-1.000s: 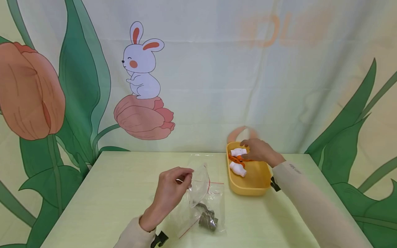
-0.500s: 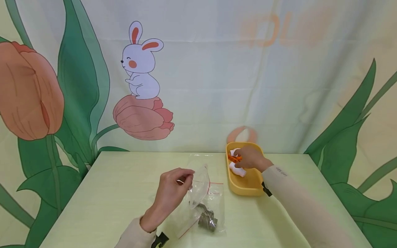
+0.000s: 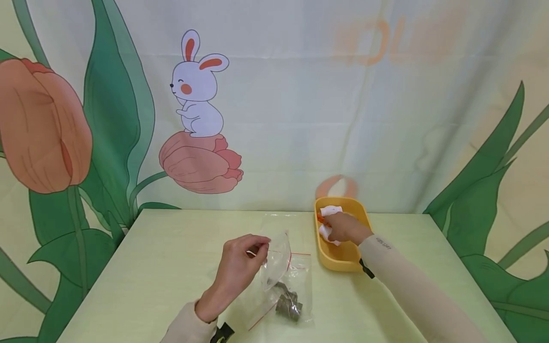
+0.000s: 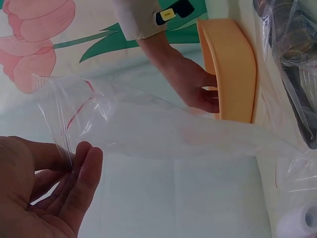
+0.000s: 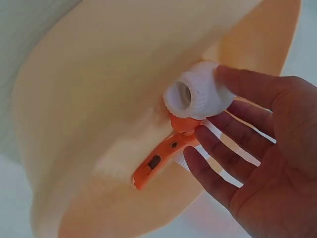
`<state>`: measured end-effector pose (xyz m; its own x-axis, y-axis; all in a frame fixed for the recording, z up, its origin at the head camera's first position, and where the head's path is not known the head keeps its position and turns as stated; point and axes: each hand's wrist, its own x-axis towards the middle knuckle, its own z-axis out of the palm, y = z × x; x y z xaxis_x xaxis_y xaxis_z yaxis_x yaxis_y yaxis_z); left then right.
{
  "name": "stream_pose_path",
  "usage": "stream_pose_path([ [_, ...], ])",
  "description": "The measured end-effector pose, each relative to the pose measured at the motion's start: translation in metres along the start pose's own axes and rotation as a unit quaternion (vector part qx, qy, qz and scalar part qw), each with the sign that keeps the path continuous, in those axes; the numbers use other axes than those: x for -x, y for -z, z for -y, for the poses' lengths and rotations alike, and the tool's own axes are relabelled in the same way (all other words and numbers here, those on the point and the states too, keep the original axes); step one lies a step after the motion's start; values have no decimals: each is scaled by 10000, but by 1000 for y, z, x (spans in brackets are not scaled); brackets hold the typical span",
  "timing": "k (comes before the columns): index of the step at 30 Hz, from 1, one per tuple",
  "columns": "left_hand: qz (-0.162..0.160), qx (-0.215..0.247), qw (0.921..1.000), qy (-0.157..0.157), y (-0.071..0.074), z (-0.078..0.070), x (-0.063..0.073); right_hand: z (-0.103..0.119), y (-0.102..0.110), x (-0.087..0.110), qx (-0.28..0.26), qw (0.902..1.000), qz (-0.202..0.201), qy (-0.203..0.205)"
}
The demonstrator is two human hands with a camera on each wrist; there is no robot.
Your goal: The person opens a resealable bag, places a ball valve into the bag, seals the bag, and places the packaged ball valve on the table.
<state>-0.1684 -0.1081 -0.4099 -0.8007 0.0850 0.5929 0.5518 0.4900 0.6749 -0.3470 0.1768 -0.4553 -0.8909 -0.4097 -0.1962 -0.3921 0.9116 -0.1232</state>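
Observation:
My left hand (image 3: 240,262) pinches the top edge of a clear zip bag (image 3: 278,259) between thumb and fingers, holding it raised; the bag (image 4: 133,129) sags toward the table in the left wrist view. My right hand (image 3: 346,227) reaches into a yellow tray (image 3: 340,266). In the right wrist view, its thumb and fingers grip a white plastic ball valve (image 5: 210,94) with an orange lever handle (image 5: 153,166). A second white valve (image 3: 331,209) lies at the tray's far end. Part of the gripped valve is hidden behind the fingers.
On the table, a clear bag with a red seal line (image 3: 302,254) holds a grey pipe fitting (image 3: 288,307), close under the raised bag. A printed curtain (image 3: 274,143) with a rabbit and tulips hangs behind the table. The tray stands near the table's far edge.
My right hand has moved left and down inside the tray, from above the far valve to the nearer one, and its fingers have closed round it. The left hand stays with the bag.

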Motion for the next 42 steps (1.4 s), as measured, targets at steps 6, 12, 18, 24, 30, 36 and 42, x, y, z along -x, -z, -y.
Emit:
stream_pose_path([
  [6,42,42,10000,43,0,1,1,2,-4,-1,-53,10000,73,-32],
  [12,37,62,10000,30,0,1,1,5,-8,-2,-39,9996,165,-218],
  [18,18,29,10000,54,0,-1,1,8,-11,-3,184,9989,231,-352],
  [24,38,11,10000,92,0,-3,0,14,-13,-1,339,9968,499,-524],
  [30,1,26,10000,49,0,-5,0,13,-9,4,379,9972,361,-525],
  [36,-36,57,10000,20,1,-7,-1,6,-1,13,-17,9989,163,-435],
  [42,-40,81,10000,19,1,-6,-2,-4,8,20,-457,9980,149,-409],
])
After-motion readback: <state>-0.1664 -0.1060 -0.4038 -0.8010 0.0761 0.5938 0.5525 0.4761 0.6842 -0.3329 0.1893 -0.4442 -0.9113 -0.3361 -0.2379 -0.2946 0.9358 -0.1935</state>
